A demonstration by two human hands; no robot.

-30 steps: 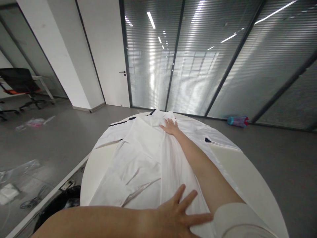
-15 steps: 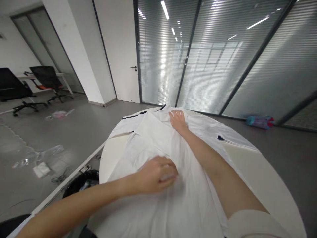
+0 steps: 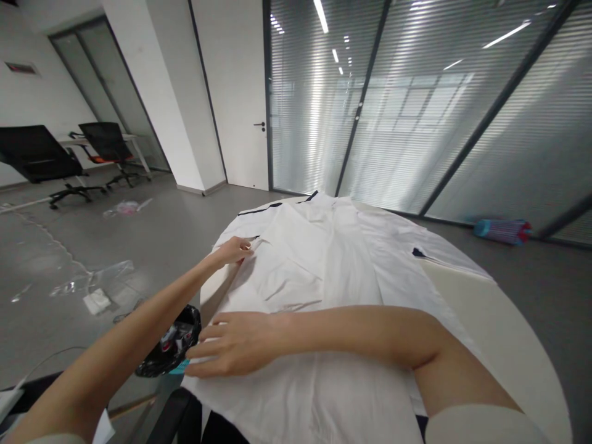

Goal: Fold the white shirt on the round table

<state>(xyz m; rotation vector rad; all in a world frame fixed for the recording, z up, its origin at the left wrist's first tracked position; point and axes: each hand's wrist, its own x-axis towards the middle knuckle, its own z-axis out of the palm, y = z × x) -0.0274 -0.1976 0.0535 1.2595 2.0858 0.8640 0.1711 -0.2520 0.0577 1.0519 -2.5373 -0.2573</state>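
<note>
A white garment (image 3: 319, 271) with black trim lies spread across a round white table (image 3: 504, 320), its far edge near the table's far rim and its near end running out of view at the bottom of the frame. A wide crescent of bare tabletop shows to the right of the garment, and a narrower strip shows at the left, beside the left hand. The right arm crosses the body, its forearm lying low across the near part of the cloth. The right hand (image 3: 235, 344) sits open and flat on the garment near the table's left edge, fingers slightly spread and holding nothing. The left hand (image 3: 234, 251) reaches the garment's left edge, its fingers curled together at a small raised fold; whether they have a firm grip on the cloth, I cannot tell. Just beside the right hand, beyond the table edge, sits a glossy black bag (image 3: 171, 345) with a small blue tag (image 3: 180, 367). A clear plastic sheet (image 3: 97, 277) and a white cloth (image 3: 96, 301) lie on the grey floor to the left. Two black office chairs (image 3: 108, 142) stand farther off, and a blue-and-purple tube (image 3: 502, 231) lies along a glass partition with blinds (image 3: 314, 92).
</note>
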